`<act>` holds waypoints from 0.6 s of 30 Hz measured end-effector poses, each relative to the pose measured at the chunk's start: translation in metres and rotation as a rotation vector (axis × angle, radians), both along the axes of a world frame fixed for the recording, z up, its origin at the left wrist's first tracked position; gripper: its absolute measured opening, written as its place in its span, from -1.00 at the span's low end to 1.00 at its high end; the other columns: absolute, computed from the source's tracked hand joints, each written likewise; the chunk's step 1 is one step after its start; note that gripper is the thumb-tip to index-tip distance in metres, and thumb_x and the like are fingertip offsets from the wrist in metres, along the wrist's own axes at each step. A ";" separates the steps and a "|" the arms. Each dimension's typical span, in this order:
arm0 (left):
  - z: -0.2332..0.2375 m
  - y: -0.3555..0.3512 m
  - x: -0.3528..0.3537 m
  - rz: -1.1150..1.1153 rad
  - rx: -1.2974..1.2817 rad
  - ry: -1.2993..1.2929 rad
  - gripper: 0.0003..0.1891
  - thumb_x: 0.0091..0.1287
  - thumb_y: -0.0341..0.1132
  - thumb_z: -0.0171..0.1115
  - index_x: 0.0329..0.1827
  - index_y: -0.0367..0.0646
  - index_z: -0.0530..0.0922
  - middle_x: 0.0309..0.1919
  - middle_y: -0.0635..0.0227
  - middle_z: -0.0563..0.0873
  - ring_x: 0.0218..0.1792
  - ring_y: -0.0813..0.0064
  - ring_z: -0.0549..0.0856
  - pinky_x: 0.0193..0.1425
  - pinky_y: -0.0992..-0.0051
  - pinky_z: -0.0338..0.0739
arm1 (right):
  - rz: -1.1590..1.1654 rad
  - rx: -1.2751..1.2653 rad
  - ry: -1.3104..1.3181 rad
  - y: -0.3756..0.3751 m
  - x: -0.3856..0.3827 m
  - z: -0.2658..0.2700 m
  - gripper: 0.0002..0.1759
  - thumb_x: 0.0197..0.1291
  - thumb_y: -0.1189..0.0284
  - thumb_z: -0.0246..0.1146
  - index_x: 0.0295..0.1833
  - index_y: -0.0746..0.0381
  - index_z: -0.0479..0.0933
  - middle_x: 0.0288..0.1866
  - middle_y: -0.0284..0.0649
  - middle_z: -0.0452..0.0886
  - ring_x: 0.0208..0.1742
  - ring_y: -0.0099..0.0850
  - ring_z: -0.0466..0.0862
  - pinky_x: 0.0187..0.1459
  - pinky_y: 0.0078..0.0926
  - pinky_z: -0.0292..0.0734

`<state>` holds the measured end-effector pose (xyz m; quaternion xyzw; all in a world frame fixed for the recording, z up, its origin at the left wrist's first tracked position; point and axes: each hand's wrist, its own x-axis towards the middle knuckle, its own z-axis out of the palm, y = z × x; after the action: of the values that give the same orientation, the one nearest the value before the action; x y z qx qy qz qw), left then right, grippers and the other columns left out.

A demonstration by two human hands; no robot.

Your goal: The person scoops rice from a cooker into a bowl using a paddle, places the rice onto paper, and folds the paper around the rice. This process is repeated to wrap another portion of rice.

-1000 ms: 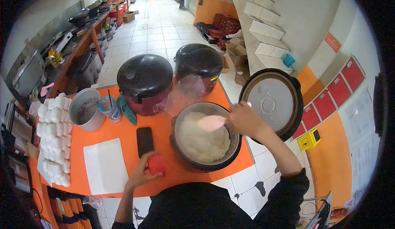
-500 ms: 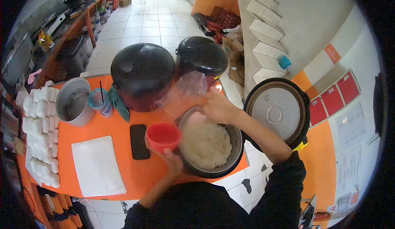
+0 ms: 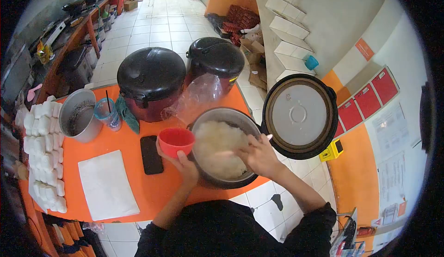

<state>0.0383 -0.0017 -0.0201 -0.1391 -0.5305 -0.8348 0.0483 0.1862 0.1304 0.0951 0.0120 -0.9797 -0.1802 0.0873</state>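
Note:
My left hand [image 3: 186,168] is wrapped round a small red bowl [image 3: 176,139], held upright over the orange table beside the cooker. Closed on a pale rice paddle [image 3: 225,154], my right hand [image 3: 261,157] is above the near right part of the rice. The paddle's blade is blurred against the rice, and its handle end sticks out past my fingers. White rice [image 3: 217,139] fills much of the open rice cooker [image 3: 253,126]. The cooker's round lid [image 3: 298,114] stands open to the right.
Two closed dark rice cookers, a larger one [image 3: 150,76] and another [image 3: 216,60], stand behind, with a clear plastic bag [image 3: 201,95] before them. Leftward are a phone [image 3: 151,155], white paper [image 3: 108,185], a metal pot [image 3: 90,130], a cup [image 3: 108,114] and stacked white packets [image 3: 44,141].
My right hand has come down and nearer to me with the paddle, from the cooker's far side. My left hand still holds the bowl. The view has shifted slightly.

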 end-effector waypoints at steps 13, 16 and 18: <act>0.009 -0.004 0.000 -0.045 -0.040 -0.054 -0.28 0.36 -0.02 -0.05 0.41 -0.23 -0.10 0.33 0.03 0.10 0.31 0.12 0.21 0.37 0.20 0.13 | -0.308 -0.062 -0.362 0.075 -0.069 -0.010 -0.78 0.02 0.27 0.15 -0.50 0.12 0.62 -0.44 -0.16 0.66 -0.40 -0.25 0.64 -0.11 -0.27 0.37; 0.000 -0.002 0.002 -0.026 -0.062 -0.083 -0.31 0.38 -0.05 -0.09 0.42 -0.22 -0.10 0.34 0.01 0.12 0.32 0.11 0.22 0.38 0.21 0.12 | -0.269 -0.050 -0.366 0.084 -0.049 -0.049 -0.69 0.09 0.05 0.15 -0.51 -0.01 0.61 -0.64 -0.21 0.56 -0.52 -0.28 0.59 -0.21 -0.27 0.37; -0.008 -0.001 0.003 -0.015 -0.089 -0.081 -0.36 0.41 -0.09 -0.17 0.44 -0.20 -0.11 0.36 -0.02 0.14 0.33 0.11 0.25 0.39 0.23 0.10 | -0.274 -0.155 -0.278 0.062 -0.039 -0.046 -0.73 0.07 0.16 0.15 -0.40 0.11 0.60 -0.48 -0.19 0.63 -0.35 -0.23 0.62 -0.19 -0.26 0.43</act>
<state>0.0411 -0.0030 -0.0278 -0.1109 -0.5675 -0.8158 0.0143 0.1469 0.1927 0.0494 -0.1034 -0.9857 -0.1113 -0.0735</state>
